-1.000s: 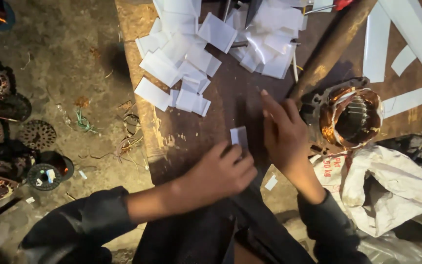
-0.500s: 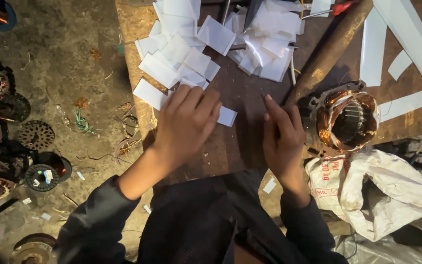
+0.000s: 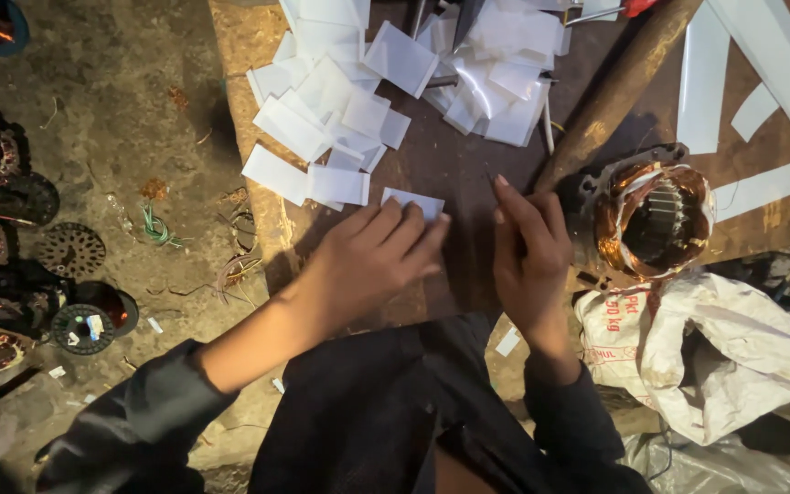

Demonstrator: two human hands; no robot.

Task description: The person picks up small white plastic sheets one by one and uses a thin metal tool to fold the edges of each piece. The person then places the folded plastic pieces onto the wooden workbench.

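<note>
White paper slip lies on the counter under the left hand's flat, spread grip; right hand at three o'clock, grip loose, empty.

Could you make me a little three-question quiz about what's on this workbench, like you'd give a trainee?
1. True or false: the left hand rests its fingertips on a small white paper slip.
2. What lies just right of the right hand? A) a motor stator with copper windings B) a glass bottle C) a paint can
3. Fill in: the pile of white slips lies on the wooden ____, beyond the left hand.

Key
1. True.
2. A: the stator sits at the bench edge, above a white sack.
3. Bench.
</note>
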